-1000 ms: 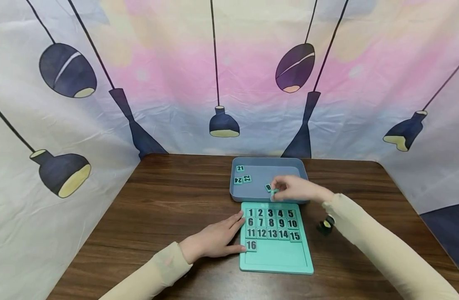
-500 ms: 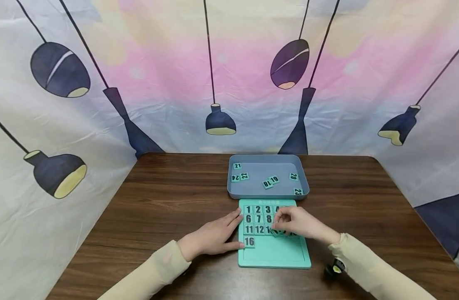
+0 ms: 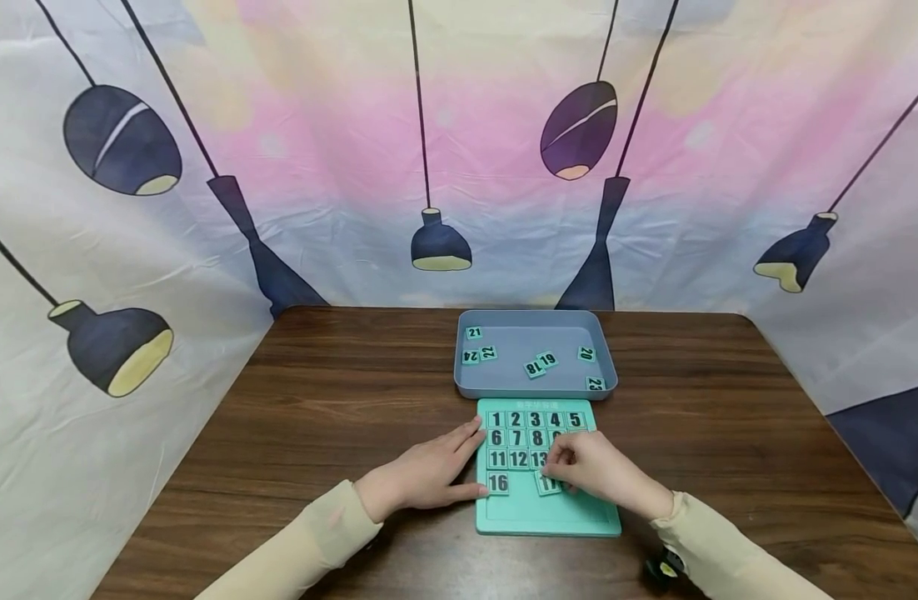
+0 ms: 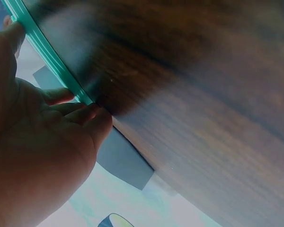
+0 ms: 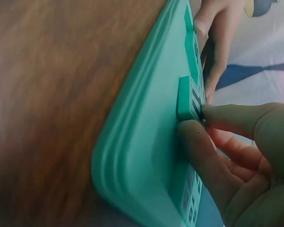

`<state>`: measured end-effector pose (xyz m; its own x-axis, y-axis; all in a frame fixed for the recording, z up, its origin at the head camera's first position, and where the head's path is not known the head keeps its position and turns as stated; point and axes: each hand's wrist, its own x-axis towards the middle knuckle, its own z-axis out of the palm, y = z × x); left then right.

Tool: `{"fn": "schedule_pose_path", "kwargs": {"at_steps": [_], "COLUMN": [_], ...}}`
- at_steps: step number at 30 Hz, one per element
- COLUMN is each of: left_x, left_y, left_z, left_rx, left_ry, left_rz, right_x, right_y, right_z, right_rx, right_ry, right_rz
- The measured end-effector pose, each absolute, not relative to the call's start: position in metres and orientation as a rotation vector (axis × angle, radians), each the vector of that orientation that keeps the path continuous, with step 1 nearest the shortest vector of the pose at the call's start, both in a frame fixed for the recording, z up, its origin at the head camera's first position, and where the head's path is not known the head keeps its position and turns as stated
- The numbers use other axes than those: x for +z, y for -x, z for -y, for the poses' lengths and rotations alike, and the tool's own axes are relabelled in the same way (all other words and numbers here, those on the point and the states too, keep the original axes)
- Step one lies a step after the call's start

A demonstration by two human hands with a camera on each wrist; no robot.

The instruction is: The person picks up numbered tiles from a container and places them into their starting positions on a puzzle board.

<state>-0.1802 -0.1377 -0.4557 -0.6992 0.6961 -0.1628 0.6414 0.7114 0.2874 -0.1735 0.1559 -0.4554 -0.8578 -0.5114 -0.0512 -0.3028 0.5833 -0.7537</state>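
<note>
A green number board (image 3: 552, 518) lies on the table, with rows of tiles from 1 onward at its top. My right hand (image 3: 605, 472) pinches the number tile marked 17 (image 3: 546, 483) between thumb and fingertips, low over the board's fourth row. That tile sits slightly tilted, right of tile 16 (image 3: 498, 483), with a gap between them. In the right wrist view, the pinched tile (image 5: 185, 98) is right at the board's surface. My left hand (image 3: 426, 475) rests against the board's left edge, fingers extended; the left wrist view shows its fingertips along the green rim (image 4: 52, 59). The right hand covers some tiles.
A grey-blue tray (image 3: 534, 393) stands just behind the board, holding several loose tiles, among them 18 (image 3: 535, 369), 20 (image 3: 586, 354) and 21 (image 3: 474, 332). The brown wooden table (image 3: 354, 375) reaches back to a cloth backdrop printed with lamps (image 3: 441, 248).
My right hand has brought tile 17 out of the tray, over the board and down to the fourth row beside 16. The left hand has stayed at the board's edge.
</note>
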Motion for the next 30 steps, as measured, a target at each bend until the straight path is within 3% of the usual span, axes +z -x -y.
{"fn": "schedule_pose_path", "kwargs": {"at_steps": [19, 30], "left_x": [-0.457, -0.457], "left_y": [0.18, 0.181], "left_z": [0.138, 0.139], "left_rx": [0.323, 0.315], "left_ry": [-1.04, -1.052], "left_rz": [-2.646, -2.655], "right_x": [-0.446, -0.392], "right_y": [0.182, 0.272], "right_z": [-0.124, -0.144], "right_rx": [-1.047, -0.831], "right_ry": [0.836, 0.982], "right_rz": [-2.624, -2.763]}}
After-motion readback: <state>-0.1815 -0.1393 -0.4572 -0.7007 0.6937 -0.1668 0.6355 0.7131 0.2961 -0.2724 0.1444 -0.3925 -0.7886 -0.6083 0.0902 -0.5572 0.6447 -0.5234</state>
